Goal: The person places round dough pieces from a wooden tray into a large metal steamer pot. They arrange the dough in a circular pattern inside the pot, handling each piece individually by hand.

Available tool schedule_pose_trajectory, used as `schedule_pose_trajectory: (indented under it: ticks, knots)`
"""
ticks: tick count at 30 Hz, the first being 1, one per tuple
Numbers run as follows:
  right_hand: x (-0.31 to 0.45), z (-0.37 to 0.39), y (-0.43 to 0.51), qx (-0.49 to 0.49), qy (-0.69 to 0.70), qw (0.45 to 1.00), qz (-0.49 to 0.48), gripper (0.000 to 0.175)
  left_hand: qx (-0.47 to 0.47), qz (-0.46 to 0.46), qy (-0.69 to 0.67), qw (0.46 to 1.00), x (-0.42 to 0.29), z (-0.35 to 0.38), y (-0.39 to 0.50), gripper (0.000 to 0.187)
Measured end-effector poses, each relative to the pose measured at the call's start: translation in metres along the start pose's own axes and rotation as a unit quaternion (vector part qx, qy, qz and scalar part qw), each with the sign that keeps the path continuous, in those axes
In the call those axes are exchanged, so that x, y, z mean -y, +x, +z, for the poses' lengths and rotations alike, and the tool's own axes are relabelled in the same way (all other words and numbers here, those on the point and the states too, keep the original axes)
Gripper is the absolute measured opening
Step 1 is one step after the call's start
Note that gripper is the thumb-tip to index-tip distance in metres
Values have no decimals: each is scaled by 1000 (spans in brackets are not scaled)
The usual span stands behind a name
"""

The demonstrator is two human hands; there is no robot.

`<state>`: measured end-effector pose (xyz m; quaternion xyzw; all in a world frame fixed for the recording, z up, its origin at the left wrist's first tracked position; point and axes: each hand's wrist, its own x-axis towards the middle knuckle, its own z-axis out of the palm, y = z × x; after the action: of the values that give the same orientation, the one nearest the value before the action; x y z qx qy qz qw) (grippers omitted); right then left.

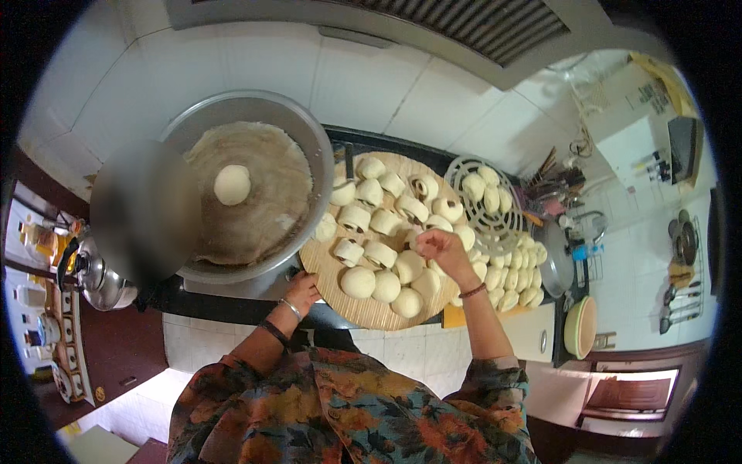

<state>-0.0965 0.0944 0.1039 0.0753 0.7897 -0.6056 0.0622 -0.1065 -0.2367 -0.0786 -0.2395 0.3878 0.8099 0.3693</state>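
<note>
My right hand (445, 252) reaches over a round slatted board (330, 290) covered with dough pieces. Its bent fingers close around a small filled dough roll (411, 238), which they partly hide. Near it lie rolls with dark filling at their ends (354, 219) and smooth round buns (357, 282). My left hand (302, 294) is at the board's near left edge, beside a stove knob (294, 272); its grip is unclear. On the left, a large metal steamer pan (322, 174) is lined with a damp brown cloth (266, 156), where one round bun (232, 185) sits.
A perforated steaming rack (493, 232) with several buns stands at the board's far right. Many more dough pieces (513, 275) lie beyond. A lidded metal pot (95, 272) is far left, a green basin (580, 327) far right. The range hood (371, 17) overhangs the back.
</note>
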Motion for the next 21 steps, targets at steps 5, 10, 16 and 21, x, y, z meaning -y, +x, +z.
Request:
schedule_pose_trajectory:
  ticks: [5,10,16,21]
  knots:
    - [-41,14,-44,-27,-88,996,-7,13,-42,-4,6,999,10,-3,4,20]
    - [-30,42,-60,-52,-199,974,-92,25,-66,3,23,998,14,1,2,22]
    - [-9,110,-54,44,-475,828,-295,65,-61,19,18,998,16,2,4,22]
    - [-21,126,-43,66,-512,820,-246,76,-63,17,21,998,19,-1,4,20]
